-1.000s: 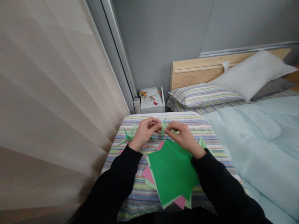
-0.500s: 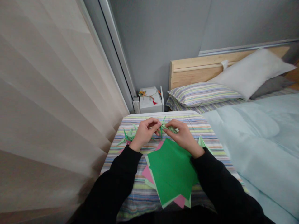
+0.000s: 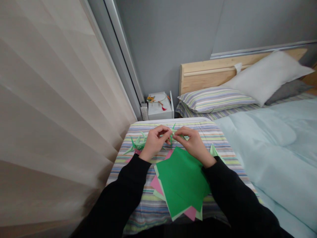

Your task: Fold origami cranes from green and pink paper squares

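Over the far half of the small table, my left hand (image 3: pixel 155 141) and my right hand (image 3: pixel 192 142) meet with fingertips almost touching. Both are closed in a pinch on a small light green folded paper (image 3: pixel 173 131), mostly hidden by the fingers. Thin darker green folded points (image 3: pixel 174 126) show just behind it. Left of my left hand lie several green folded paper cranes (image 3: pixel 140 142), bunched together, with pink paper (image 3: pixel 136 151) by them. Below my hands is a loose stack of square sheets, a dark green sheet (image 3: pixel 183 181) on top and pink and pale green corners poking out.
A striped cloth (image 3: pixel 138 201) covers the table. A pale green folded piece (image 3: pixel 213 151) stands by my right wrist. Left hangs a beige curtain (image 3: pixel 61 99); right is a bed with a light blue quilt (image 3: pixel 279 142). A white nightstand (image 3: pixel 159 114) stands beyond.
My right fingertips have shifted slightly closer to my left ones, and less of the pale green folded paper shows under my right hand. The sheets and cranes have stayed put.
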`<state>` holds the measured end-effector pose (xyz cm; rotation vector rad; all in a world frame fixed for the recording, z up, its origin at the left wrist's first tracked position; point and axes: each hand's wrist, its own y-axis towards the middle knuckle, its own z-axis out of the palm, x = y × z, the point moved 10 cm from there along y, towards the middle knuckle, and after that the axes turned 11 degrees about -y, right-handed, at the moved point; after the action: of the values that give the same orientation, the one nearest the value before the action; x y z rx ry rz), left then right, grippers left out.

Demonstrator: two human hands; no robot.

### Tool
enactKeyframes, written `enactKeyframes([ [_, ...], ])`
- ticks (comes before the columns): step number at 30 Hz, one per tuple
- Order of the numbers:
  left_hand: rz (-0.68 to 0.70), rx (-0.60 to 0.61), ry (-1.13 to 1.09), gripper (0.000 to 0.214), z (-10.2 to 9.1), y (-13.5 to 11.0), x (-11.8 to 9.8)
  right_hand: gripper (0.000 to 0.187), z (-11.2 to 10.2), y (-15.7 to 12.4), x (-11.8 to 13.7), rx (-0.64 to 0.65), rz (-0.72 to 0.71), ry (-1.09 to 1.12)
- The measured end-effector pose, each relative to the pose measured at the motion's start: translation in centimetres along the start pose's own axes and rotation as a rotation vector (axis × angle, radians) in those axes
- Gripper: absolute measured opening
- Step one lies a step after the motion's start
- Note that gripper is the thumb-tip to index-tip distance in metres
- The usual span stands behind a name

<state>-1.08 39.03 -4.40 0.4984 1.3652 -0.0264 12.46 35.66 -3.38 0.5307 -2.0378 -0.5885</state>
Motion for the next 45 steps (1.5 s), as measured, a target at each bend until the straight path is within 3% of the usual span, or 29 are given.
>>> enactKeyframes([
  [8,-0.037,-0.041,-0.010,0.030,-0.4,-0.1,0.5,0.011,0.3,0.0,-0.9,0.024,0.084,0.059],
  [16,-0.076,-0.001,0.000,0.032,0.0,0.0,1.2,0.013,0.7,-0.2,-1.9,0.050,0.189,0.101],
  [24,-0.104,0.004,-0.048,0.033,0.1,-0.1,1.1,0.014,0.9,-0.4,-2.6,0.046,0.281,0.275],
  [37,-0.138,0.004,-0.085,0.033,0.1,-0.2,2.0,0.017,1.0,-0.4,-3.1,0.049,0.313,0.239],
  [45,-0.130,-0.069,-0.090,0.031,-0.4,-0.3,2.2,0.015,0.9,-0.3,-2.9,0.050,0.292,0.203],
])
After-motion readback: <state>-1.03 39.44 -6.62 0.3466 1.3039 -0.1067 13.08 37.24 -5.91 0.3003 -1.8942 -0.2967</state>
